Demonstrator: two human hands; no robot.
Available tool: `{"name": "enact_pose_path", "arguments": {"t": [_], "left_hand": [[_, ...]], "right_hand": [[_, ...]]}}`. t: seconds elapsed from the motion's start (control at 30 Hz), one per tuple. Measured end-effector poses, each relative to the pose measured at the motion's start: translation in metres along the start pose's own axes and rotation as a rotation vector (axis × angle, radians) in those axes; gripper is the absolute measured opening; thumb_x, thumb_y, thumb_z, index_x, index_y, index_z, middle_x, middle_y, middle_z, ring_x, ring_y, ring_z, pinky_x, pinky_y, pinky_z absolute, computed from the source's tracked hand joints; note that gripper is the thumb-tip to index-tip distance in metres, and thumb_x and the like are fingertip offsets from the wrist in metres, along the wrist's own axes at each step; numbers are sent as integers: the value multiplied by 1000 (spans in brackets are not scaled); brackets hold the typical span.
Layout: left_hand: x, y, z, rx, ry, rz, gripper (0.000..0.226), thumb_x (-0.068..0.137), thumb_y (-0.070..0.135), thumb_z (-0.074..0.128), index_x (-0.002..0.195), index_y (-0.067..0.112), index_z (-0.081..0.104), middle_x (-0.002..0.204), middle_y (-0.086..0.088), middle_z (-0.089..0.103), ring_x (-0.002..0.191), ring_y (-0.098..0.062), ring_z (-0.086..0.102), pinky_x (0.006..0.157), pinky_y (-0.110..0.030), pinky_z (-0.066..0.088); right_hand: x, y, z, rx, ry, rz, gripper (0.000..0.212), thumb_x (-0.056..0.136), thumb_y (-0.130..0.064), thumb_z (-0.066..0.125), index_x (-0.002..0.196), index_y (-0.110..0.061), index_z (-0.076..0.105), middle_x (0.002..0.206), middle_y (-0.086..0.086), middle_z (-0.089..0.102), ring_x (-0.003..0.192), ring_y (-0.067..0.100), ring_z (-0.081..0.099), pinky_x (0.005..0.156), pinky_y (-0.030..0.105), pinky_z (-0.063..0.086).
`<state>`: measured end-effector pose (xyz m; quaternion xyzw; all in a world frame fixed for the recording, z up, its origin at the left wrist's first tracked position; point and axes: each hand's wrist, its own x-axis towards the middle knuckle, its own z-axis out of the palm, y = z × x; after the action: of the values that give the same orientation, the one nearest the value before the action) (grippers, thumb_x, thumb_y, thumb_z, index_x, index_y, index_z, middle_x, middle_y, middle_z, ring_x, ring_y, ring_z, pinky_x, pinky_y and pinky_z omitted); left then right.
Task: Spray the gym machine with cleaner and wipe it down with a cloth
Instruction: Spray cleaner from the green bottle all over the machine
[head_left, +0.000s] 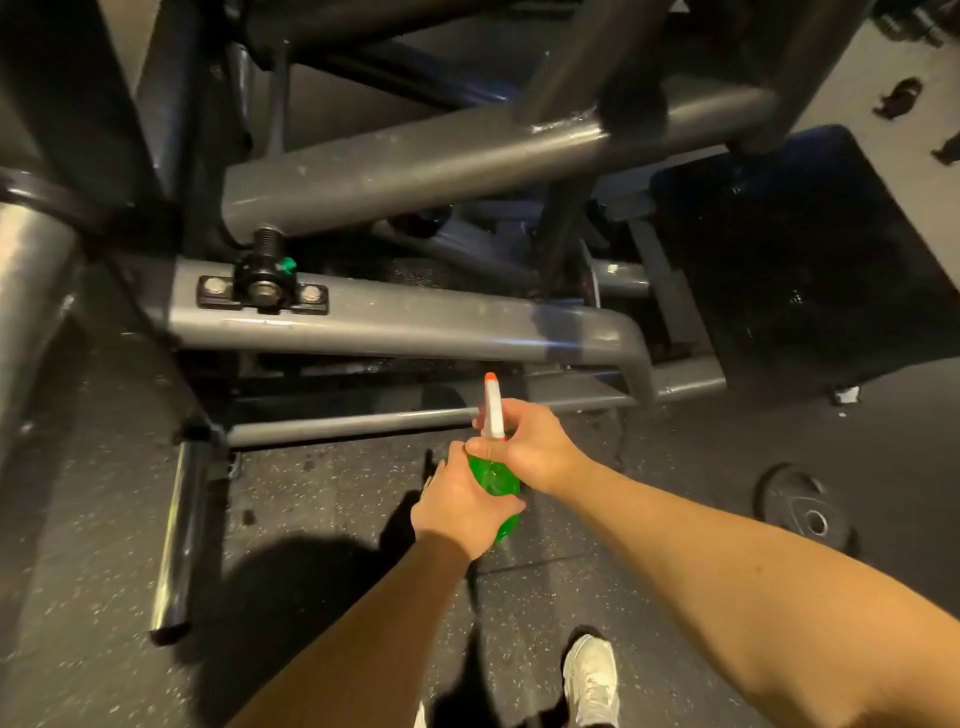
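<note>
Low before the machine (415, 322), we hold the green bottle (493, 480) in both hands, above the floor (322, 499). Our left hand (460, 506) curls round the bottle's body from the left. Our right hand (530, 447) grips the neck just under the white sprayer (492, 402), whose orange tip points toward the grey frame. The sprayer crosses in front of a thin bar (353, 423). Farther left, a bolted black bracket (262, 293) sits on a thick tube. A dark pad (810, 260) stands at right. A plate (802, 506) lies on the speckled floor to the right, with our white shoe (592, 680) nearer us.
</note>
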<state>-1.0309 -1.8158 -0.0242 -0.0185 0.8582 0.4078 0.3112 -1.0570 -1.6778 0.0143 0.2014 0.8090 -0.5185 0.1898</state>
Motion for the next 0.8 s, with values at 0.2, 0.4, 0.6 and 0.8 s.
{"name": "enact_pose_path", "arguments": {"t": [0.2,0.4,0.6,0.8], "left_hand": [[26,14,41,89,-58,122,80,49,74,73,115,39,45,104,16,64,99,-13,64,87,-43,55],[61,36,97,233,-71,222,64,60,62,77,110,38,46,100,15,62,98,-15,63,87,-43,54],[109,35,175,297,-5,341,75,70,62,79,130,28,49,118,6,64,104,-22,64,81,-36,51],[162,28,241,299,-121,444,68,65,67,74,118,31,50,106,11,65,92,-13,66,81,-34,57]], "right_hand": [[11,49,-37,83,119,24,38,82,-12,86,115,-9,68,110,6,74,97,17,72,83,22,58],[18,103,-77,98,273,1,37,78,-28,87,108,-12,73,99,1,75,96,19,73,88,34,59],[37,165,-111,83,337,4,27,86,-22,84,110,-15,74,102,2,75,92,9,70,70,10,51],[68,235,-135,185,384,-11,28,86,-11,83,112,-7,74,113,1,73,90,0,72,72,11,53]]}}
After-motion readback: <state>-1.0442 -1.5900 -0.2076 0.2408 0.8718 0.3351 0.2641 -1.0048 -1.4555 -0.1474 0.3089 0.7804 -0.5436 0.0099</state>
